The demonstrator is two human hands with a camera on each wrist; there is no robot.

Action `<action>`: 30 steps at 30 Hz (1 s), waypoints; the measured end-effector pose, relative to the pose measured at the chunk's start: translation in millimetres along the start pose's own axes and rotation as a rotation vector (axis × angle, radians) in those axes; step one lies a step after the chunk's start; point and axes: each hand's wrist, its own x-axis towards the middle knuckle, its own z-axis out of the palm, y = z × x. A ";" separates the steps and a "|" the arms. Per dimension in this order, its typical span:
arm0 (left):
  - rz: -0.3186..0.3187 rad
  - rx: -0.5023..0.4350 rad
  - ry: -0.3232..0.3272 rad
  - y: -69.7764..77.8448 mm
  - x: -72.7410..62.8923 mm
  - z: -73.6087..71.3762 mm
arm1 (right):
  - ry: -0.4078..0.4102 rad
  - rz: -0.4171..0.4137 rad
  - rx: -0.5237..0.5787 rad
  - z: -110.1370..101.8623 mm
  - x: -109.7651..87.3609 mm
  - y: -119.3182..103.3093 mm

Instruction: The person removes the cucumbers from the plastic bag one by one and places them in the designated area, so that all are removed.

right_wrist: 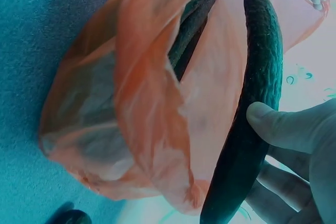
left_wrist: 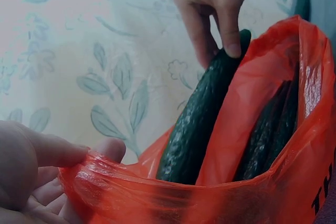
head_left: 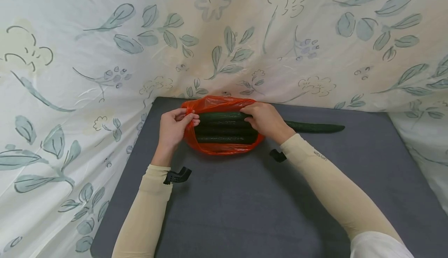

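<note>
A red plastic bag (head_left: 227, 149) lies on its side with its mouth spread wide. My left hand (head_left: 172, 128) pinches the bag's rim at the left end, the film gathered between thumb and fingers (left_wrist: 107, 150). My right hand (head_left: 264, 120) grips one dark green cucumber (right_wrist: 265, 51) near its end, thumb on one side and fingers on the other. That cucumber (left_wrist: 202, 114) reaches into the bag's mouth along the far side. Other cucumbers (left_wrist: 262, 135) lie side by side inside the bag, partly covered by its film.
Right of the bag, another cucumber (head_left: 318, 127) lies on the dark grey table (head_left: 245, 203), its left part hidden behind my right hand. A floral-patterned white cloth (head_left: 210, 36) hangs behind the table and on both sides.
</note>
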 end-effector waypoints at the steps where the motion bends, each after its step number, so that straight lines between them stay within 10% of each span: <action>1: 0.000 -0.001 0.000 -0.1 0.0 0.0 | 0.005 0.000 0.003 -1.0 -1.6 0.6; 30: -0.004 -0.016 -0.001 0.8 -0.6 -0.9 | 0.167 -0.013 0.050 -24.9 -52.3 40.4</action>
